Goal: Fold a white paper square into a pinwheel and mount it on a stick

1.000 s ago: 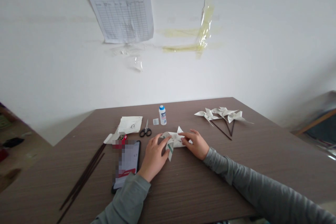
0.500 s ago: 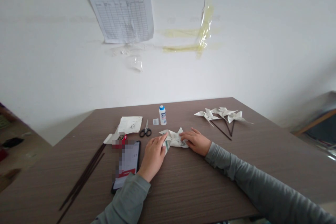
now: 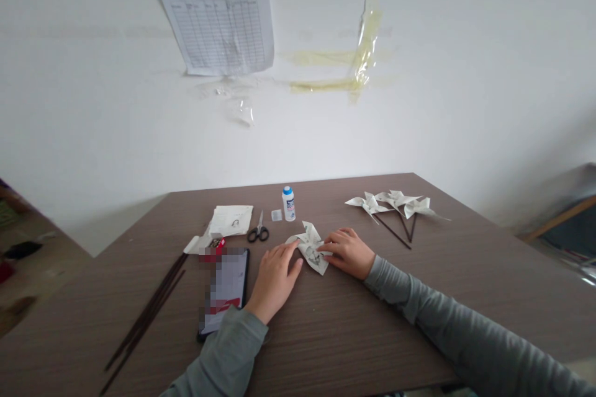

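Note:
A paper pinwheel (image 3: 311, 244), folded from printed white paper, lies on the table between my two hands. My left hand (image 3: 274, 274) is at its left side, fingertips on a blade and thumb held apart near the tabletop. From the right, my right hand (image 3: 350, 252) has its fingers bent and closed on the pinwheel's right blade. Just beyond it stands a small white bottle with a blue cap (image 3: 288, 205). Black-handled scissors (image 3: 258, 231) lie to the left, past my left hand.
Finished pinwheels on dark sticks (image 3: 395, 201) lie at the back right. A paper stack (image 3: 231, 221), a phone (image 3: 226, 291) and several loose dark sticks (image 3: 149, 316) occupy the left. A small clear square (image 3: 276, 215) lies beside the bottle. The wall (image 3: 326, 142) rises behind the table.
The pinwheel has turned on the table, its blades now pointing in different directions. My left thumb has come away from the paper, while my right hand stays nearly in place.

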Available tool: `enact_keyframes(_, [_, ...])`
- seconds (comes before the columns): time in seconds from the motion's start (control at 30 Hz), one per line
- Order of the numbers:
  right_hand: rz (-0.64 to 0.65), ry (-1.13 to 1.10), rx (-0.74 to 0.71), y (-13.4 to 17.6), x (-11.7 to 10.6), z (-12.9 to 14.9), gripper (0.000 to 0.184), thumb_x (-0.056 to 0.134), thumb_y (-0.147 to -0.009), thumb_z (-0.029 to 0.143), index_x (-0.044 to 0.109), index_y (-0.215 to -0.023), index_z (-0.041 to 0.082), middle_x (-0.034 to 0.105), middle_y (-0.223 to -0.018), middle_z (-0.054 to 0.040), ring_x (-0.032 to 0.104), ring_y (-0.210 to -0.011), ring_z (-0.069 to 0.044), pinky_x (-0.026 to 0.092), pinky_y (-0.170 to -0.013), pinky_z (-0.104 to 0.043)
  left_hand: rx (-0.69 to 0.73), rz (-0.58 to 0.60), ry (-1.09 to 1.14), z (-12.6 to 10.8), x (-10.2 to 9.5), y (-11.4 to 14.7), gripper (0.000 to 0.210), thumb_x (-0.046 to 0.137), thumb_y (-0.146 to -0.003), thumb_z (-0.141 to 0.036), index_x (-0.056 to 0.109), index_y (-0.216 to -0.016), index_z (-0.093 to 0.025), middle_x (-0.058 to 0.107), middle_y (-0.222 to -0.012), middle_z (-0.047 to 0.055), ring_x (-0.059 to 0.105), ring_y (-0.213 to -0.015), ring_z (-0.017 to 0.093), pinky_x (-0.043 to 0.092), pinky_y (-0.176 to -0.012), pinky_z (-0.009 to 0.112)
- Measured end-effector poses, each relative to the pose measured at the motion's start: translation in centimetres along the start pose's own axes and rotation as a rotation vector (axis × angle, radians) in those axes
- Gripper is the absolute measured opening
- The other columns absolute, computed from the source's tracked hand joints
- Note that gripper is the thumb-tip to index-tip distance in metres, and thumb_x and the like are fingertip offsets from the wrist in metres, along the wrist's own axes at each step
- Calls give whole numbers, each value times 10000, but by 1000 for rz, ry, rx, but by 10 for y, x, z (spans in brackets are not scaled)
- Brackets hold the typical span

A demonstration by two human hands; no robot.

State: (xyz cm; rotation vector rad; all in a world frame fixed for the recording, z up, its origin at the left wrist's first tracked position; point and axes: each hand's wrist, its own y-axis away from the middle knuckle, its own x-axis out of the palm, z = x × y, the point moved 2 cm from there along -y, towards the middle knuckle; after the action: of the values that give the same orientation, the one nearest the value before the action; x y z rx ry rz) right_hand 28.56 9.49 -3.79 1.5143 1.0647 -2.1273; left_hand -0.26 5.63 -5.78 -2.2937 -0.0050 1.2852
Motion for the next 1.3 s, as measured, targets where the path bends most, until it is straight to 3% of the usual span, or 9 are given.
enact_keyframes(0.2, [-98,26,42,2,4,-7,178,866,-1194,247,1003,-1276,327,953,-1253,-93,852,-1168,-299,642,-1081,-442,-43,45,-24,-3,2,2,456,765,-1209,-307,832,-1657,-362,920,-1659,127,844,-1576,407,630,-1422,762])
enact_keyframes(0.5, [-109,-8,10,2,11,-11,108,945,-1143,243,1007,-1154,330,946,-1144,-66,884,-1111,-288,653,-1150,-485,-40,71,-47,-8,-5,0,410,817,-1192,-371,863,-1600,-363,919,-1667,107,832,-1603,394,621,-1436,730])
enact_keyframes(0.7, [-233,-134,30,-7,9,-24,174,884,-1154,189,999,-1203,310,961,-1208,-90,912,-1172,-297,685,-1137,-460,-36,37,-52,-10,-6,1,394,866,-1160,-335,879,-1554,-333,934,-1623,115,855,-1570,405,649,-1407,707])
enact_keyframes(0.9, [-224,-234,23,-56,-4,-45,367,821,-1162,177,972,-1472,304,932,-1477,-151,889,-1382,-347,723,-1243,-555,-29,-8,-93,-1,-9,0,390,885,-1146,-319,894,-1535,-323,948,-1572,110,877,-1525,408,680,-1367,672])
enact_keyframes(1.07, [-144,-229,-10,-112,-7,-50,495,899,-1130,171,947,-1590,345,824,-1740,-174,803,-1571,-387,648,-1407,-680,-76,-22,-223,4,-18,0,382,828,-1178,-321,904,-1551,-313,945,-1569,127,863,-1535,410,674,-1367,654])
enact_keyframes(1.2, [-65,-264,-6,-145,0,-49,582,858,-1128,112,935,-1650,356,720,-1880,-192,796,-1548,-384,605,-1437,-697,-141,-10,-329,2,-26,3,395,791,-1197,-325,900,-1576,-301,914,-1638,133,822,-1588,412,665,-1371,615])
enact_keyframes(1.3, [-33,-289,-21,-161,6,-45,637,873,-1081,72,952,-1628,387,717,-1876,-159,785,-1527,-378,593,-1431,-670,-181,-2,-376,-1,-28,5,405,756,-1202,-318,894,-1582,-303,904,-1653,131,796,-1603,422,654,-1367,601])
